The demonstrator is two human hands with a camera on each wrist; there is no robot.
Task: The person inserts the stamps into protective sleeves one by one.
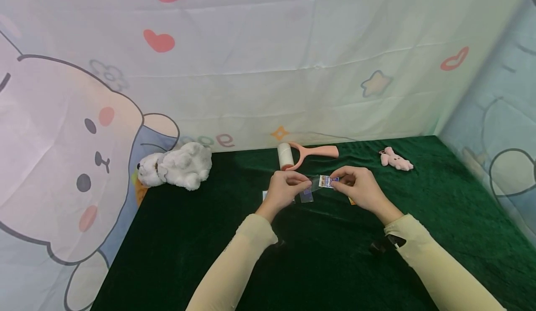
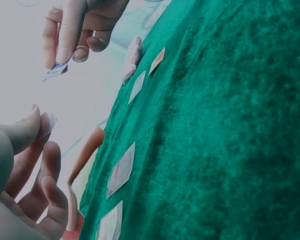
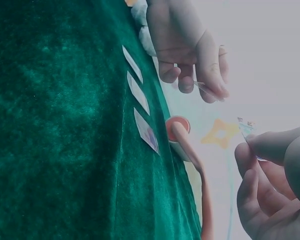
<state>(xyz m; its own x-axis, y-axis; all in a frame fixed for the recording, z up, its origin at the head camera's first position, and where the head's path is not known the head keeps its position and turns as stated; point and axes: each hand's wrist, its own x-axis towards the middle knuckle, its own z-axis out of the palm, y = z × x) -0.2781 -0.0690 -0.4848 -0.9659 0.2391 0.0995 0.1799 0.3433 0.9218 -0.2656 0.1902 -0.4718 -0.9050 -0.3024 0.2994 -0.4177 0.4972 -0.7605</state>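
Note:
My left hand pinches a small clear plastic sleeve between thumb and fingers, over the green cloth. Facing it, my right hand holds a small printed card by one edge, fingertips covering part of its print. The sleeve and the card are side by side, close to each other; in the left wrist view a gap shows between the two hands. Below them, several flat cards lie in a row on the cloth, among them a bluish one and an orange one.
Behind the hands lies a lint roller with a pink handle and a white roll. A white plush dog is at the back left, a small pink plush toy at the back right. A printed curtain hangs behind the green-covered table.

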